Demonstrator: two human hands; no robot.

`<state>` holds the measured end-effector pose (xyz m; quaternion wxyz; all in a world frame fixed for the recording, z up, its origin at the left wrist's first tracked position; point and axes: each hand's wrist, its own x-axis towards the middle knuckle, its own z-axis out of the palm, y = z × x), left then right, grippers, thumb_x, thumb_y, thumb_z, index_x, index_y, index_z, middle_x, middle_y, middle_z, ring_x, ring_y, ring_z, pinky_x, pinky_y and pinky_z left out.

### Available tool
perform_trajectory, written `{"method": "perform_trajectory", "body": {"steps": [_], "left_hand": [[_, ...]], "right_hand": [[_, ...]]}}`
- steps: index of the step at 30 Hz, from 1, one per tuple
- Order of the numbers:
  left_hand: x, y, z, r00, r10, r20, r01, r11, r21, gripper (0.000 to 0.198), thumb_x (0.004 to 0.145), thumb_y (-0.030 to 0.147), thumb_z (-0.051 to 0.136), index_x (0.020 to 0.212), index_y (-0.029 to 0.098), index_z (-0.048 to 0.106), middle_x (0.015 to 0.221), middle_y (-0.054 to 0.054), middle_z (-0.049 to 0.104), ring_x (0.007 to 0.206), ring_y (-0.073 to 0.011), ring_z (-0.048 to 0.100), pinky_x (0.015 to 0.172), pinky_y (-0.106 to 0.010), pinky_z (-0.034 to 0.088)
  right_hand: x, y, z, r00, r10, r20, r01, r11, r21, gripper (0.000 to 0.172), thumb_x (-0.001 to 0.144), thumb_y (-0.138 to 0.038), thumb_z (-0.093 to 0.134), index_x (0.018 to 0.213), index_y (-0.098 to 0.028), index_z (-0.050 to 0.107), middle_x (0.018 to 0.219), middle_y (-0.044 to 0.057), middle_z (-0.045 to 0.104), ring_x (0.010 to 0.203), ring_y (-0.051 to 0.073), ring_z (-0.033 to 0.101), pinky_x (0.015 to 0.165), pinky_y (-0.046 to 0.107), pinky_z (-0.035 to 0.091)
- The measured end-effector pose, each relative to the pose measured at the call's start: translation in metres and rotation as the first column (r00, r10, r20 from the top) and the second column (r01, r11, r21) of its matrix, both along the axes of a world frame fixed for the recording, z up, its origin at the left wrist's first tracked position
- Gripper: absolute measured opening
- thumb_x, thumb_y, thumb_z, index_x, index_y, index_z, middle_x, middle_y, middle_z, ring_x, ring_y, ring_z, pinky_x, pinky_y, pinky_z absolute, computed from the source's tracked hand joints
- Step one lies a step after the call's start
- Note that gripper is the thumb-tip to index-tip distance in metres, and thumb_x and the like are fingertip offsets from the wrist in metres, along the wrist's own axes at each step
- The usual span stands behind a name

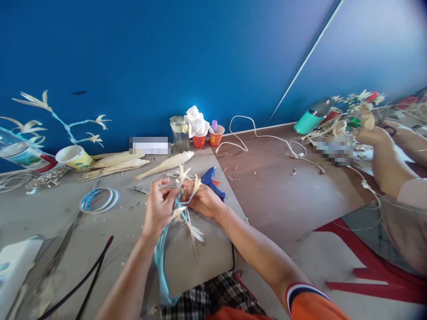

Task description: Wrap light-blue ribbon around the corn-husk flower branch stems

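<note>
My left hand (160,205) is closed, its thumb and fingers pinching the stem of a craft flower branch (181,213). The branch has pale, dried-husk-like petals and stems wrapped in light blue. My right hand (204,201) closes on the same branch from the other side; its fingertips are partly hidden behind the stems. From beneath my left hand a light blue ribbon (162,262) hangs down to my lap. Just beyond my right hand a blue glue gun (212,182) lies on the table.
Bundles of pale husks (170,164) lie near the wall. Two red paper cups (199,141) stand beside a glass jar (180,135). A finished-looking branch (68,126) rises from a yellow cup (75,158). Rolls of tape (100,200) lie left. At right, a co-worker's hand (373,133) holds husk material.
</note>
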<state>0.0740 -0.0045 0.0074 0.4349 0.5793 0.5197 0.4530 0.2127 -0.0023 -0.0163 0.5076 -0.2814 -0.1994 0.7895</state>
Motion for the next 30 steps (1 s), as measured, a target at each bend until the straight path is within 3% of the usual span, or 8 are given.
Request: {"method": "perform_trajectory", "body": {"steps": [4, 7, 12, 17, 21, 26, 30], "left_hand": [[-0.003, -0.001, -0.004, 0.989, 0.029, -0.144, -0.007, 0.989, 0.15, 0.036, 0.08, 0.034, 0.061, 0.106, 0.019, 0.041, 0.062, 0.003, 0.062, 0.049, -0.0098, 0.05, 0.05, -0.021, 0.037], [-0.004, -0.001, -0.01, 0.98, 0.07, -0.186, -0.036, 0.983, 0.18, 0.031, 0.079, 0.036, 0.063, 0.098, 0.019, 0.045, 0.07, 0.0, 0.064, 0.056, -0.0114, 0.056, 0.054, -0.022, 0.042], [-0.005, -0.003, -0.009, 0.971, 0.125, -0.205, -0.079, 0.972, 0.219, 0.022, 0.077, 0.037, 0.063, 0.077, 0.02, 0.048, 0.067, 0.001, 0.061, 0.053, -0.0101, 0.055, 0.052, -0.021, 0.042], [-0.003, -0.008, 0.003, 0.983, 0.082, -0.161, -0.057, 0.986, 0.156, 0.022, 0.077, 0.037, 0.062, 0.07, 0.021, 0.05, 0.053, 0.005, 0.051, 0.042, -0.0086, 0.046, 0.043, -0.02, 0.037], [-0.002, -0.009, 0.003, 0.978, 0.067, -0.198, -0.031, 0.983, 0.181, 0.019, 0.081, 0.035, 0.057, 0.069, 0.02, 0.056, 0.054, 0.003, 0.054, 0.048, -0.0101, 0.049, 0.047, -0.021, 0.039], [-0.004, -0.006, 0.0, 0.971, 0.102, -0.216, -0.049, 0.97, 0.237, 0.021, 0.085, 0.034, 0.049, 0.072, 0.02, 0.058, 0.066, -0.001, 0.064, 0.06, -0.013, 0.057, 0.059, -0.023, 0.044], [-0.004, -0.004, 0.002, 0.969, 0.115, -0.219, -0.068, 0.975, 0.212, 0.022, 0.086, 0.034, 0.048, 0.071, 0.02, 0.056, 0.064, -0.001, 0.063, 0.059, -0.0136, 0.057, 0.059, -0.024, 0.044]], "right_hand": [[0.001, 0.002, -0.002, 0.994, -0.06, 0.091, 0.062, 0.998, -0.023, 0.012, 0.068, -0.015, 0.066, 0.078, -0.016, 0.06, 0.07, -0.002, 0.062, 0.049, 0.007, 0.05, 0.052, 0.022, 0.042], [0.001, 0.002, 0.0, 0.982, -0.135, 0.133, 0.139, 0.99, -0.022, 0.01, 0.065, -0.017, 0.066, 0.068, -0.015, 0.057, 0.059, -0.003, 0.057, 0.041, 0.004, 0.04, 0.042, 0.019, 0.032], [0.0, -0.001, 0.006, 0.982, -0.12, 0.147, 0.123, 0.992, -0.007, 0.03, 0.064, -0.03, 0.071, 0.057, -0.018, 0.045, 0.043, -0.009, 0.041, 0.033, 0.002, 0.025, 0.037, 0.019, 0.021], [-0.004, -0.005, 0.008, 0.963, -0.195, 0.189, 0.179, 0.979, 0.099, 0.048, 0.07, -0.048, 0.07, 0.051, -0.021, 0.035, 0.039, -0.009, 0.031, 0.035, 0.004, 0.023, 0.036, 0.021, 0.016], [-0.007, -0.008, 0.005, 0.968, -0.137, 0.21, 0.116, 0.987, 0.111, 0.048, 0.075, -0.05, 0.066, 0.05, -0.02, 0.037, 0.043, -0.006, 0.036, 0.038, 0.005, 0.029, 0.039, 0.022, 0.022], [-0.009, -0.01, 0.004, 0.988, -0.147, 0.045, 0.141, 0.985, 0.102, 0.03, 0.072, -0.036, 0.073, 0.062, -0.017, 0.052, 0.06, -0.003, 0.05, 0.05, 0.007, 0.04, 0.047, 0.022, 0.034], [-0.01, -0.01, 0.006, 0.989, -0.148, -0.001, 0.147, 0.987, 0.057, 0.023, 0.068, -0.028, 0.076, 0.064, -0.017, 0.055, 0.057, -0.003, 0.051, 0.05, 0.008, 0.043, 0.05, 0.023, 0.038]]}}
